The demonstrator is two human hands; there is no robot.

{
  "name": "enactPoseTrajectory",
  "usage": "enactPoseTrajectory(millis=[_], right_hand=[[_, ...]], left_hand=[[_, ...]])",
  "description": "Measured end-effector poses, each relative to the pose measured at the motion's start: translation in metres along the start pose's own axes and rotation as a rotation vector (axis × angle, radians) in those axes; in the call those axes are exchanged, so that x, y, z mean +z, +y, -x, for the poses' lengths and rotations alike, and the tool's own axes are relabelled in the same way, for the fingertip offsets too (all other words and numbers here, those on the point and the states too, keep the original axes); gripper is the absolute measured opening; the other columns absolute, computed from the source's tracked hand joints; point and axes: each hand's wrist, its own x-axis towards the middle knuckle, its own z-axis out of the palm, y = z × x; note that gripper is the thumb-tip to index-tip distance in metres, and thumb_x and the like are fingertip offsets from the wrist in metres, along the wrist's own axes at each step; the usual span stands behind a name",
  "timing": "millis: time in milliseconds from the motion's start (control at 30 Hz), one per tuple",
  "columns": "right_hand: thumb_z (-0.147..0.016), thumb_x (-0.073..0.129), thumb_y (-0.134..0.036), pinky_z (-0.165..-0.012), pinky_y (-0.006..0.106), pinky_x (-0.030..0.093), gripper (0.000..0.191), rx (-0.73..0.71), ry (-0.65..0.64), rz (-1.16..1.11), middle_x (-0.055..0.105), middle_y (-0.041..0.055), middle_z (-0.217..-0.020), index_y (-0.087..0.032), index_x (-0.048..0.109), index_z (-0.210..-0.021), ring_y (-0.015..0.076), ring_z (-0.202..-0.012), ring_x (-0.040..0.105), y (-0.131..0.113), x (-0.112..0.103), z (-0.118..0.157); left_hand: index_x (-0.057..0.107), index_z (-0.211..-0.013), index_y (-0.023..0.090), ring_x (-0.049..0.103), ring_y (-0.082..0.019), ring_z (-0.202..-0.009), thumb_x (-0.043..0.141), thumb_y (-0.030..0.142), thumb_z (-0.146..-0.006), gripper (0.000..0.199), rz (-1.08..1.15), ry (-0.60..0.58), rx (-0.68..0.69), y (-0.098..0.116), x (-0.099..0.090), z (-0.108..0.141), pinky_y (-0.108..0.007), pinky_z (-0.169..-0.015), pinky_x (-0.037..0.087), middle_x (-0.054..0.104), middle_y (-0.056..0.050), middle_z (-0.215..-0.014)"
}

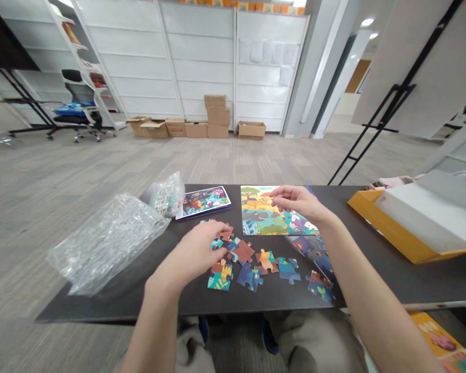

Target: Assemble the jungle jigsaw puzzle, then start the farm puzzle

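Several loose jigsaw puzzle pieces (pixel 243 250) lie on the black table before me. My left hand (pixel 202 247) is low over the left end of this group, thumb and fingers apart, with pieces showing under and between them. I cannot tell whether its fingertips touch one. Beyond the pieces is a flat, colourful animal picture (pixel 262 210), made of joined sections. Over its right half hovers my right hand (pixel 297 202), fingers loosely bent and nothing visible in them. More pieces, among them a brown and blue puzzle piece (pixel 320 286), lie near my right forearm, which partly hides some.
A crumpled clear plastic bag (pixel 116 241) and a smaller plastic bag with contents (pixel 166 196) lie at the left. Near them is a picture card (pixel 204 202). An open yellow box (pixel 396 225) stands at the right. Past the table are cardboard boxes (pixel 217 116) and an office chair (pixel 77 101).
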Motion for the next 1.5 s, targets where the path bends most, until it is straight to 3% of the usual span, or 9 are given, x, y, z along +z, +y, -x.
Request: enactPoseTrajectory(millis=[100,200,400,500,733,900,1267,1367,1500], right_hand=[[-0.08,0.077,-0.045,-0.053,0.024,0.04,0.036,-0.007,0.004,-0.011,0.073,0.0068,-0.085,-0.016,0.073,-0.102,0.0126,-0.066,0.06,0.001,-0.004,0.001],[-0.08,0.078,-0.045,-0.053,0.024,0.04,0.037,-0.017,0.034,-0.038,0.074,0.0064,-0.085,-0.016,0.073,-0.102,0.012,-0.065,0.059,0.001,-0.012,0.003],[-0.075,0.081,-0.045,-0.049,0.023,0.035,0.037,-0.051,0.181,-0.137,0.073,0.0046,-0.082,-0.018,0.073,-0.098,0.0094,-0.059,0.055,0.009,-0.038,0.004],[-0.075,0.081,-0.047,-0.047,0.022,0.033,0.038,-0.055,0.209,-0.166,0.073,0.0041,-0.08,-0.018,0.073,-0.098,0.0086,-0.057,0.053,0.015,-0.043,0.003],[-0.075,0.08,-0.048,-0.049,0.023,0.035,0.038,-0.031,0.176,-0.168,0.073,0.0043,-0.081,-0.018,0.072,-0.096,0.009,-0.058,0.052,0.014,-0.038,0.001],[-0.075,0.08,-0.049,-0.048,0.023,0.034,0.039,-0.028,0.16,-0.16,0.073,0.0048,-0.082,-0.017,0.072,-0.097,0.0092,-0.058,0.052,0.012,-0.036,0.002],[-0.077,0.08,-0.047,-0.049,0.023,0.034,0.038,-0.029,0.148,-0.169,0.073,0.0051,-0.083,-0.017,0.073,-0.099,0.0091,-0.058,0.053,0.017,-0.038,0.002],[-0.075,0.081,-0.047,-0.048,0.022,0.034,0.038,-0.029,0.189,-0.206,0.073,0.0036,-0.08,-0.018,0.073,-0.097,0.0082,-0.057,0.052,0.018,-0.04,0.002],[-0.068,0.088,-0.048,-0.043,0.019,0.034,0.041,-0.042,0.339,-0.346,0.067,-0.0003,-0.07,-0.018,0.073,-0.09,0.0058,-0.052,0.048,0.014,-0.042,0.0]], left_hand=[[0.07,-0.107,0.023,0.065,-0.024,-0.107,0.063,0.019,-0.085,0.024,0.062,0.023,0.152,0.039,0.018,-0.012,-0.037,-0.096,0.051,0.074,-0.003,-0.112],[0.07,-0.108,0.023,0.064,-0.025,-0.109,0.069,0.024,-0.085,0.023,0.097,-0.049,0.277,0.066,0.039,-0.023,-0.036,-0.095,0.052,0.074,-0.004,-0.111],[0.069,-0.115,0.02,0.063,-0.028,-0.112,0.08,0.036,-0.079,0.04,0.063,-0.186,0.386,0.093,0.065,-0.038,-0.04,-0.1,0.05,0.074,-0.007,-0.113],[0.069,-0.117,0.018,0.061,-0.031,-0.114,0.085,0.039,-0.073,0.051,0.005,-0.247,0.37,0.101,0.07,-0.043,-0.042,-0.101,0.049,0.072,-0.009,-0.116],[0.071,-0.114,0.018,0.061,-0.034,-0.113,0.088,0.042,-0.068,0.055,-0.054,-0.302,0.275,0.099,0.071,-0.052,-0.045,-0.097,0.051,0.07,-0.012,-0.113],[0.071,-0.113,0.02,0.062,-0.032,-0.111,0.089,0.04,-0.067,0.054,-0.011,-0.295,0.297,0.097,0.071,-0.053,-0.042,-0.095,0.051,0.068,-0.01,-0.113],[0.067,-0.118,0.025,0.066,-0.029,-0.108,0.08,0.033,-0.077,0.044,0.087,-0.229,0.293,0.093,0.074,-0.051,-0.041,-0.094,0.053,0.066,-0.007,-0.12],[0.068,-0.115,0.026,0.068,-0.027,-0.107,0.072,0.028,-0.085,0.031,0.14,-0.208,0.324,0.092,0.077,-0.053,-0.039,-0.096,0.052,0.072,-0.005,-0.114],[0.07,-0.114,0.026,0.069,-0.024,-0.103,0.067,0.028,-0.089,0.025,0.244,-0.125,0.328,0.091,0.072,-0.055,-0.035,-0.094,0.052,0.075,-0.003,-0.113]])
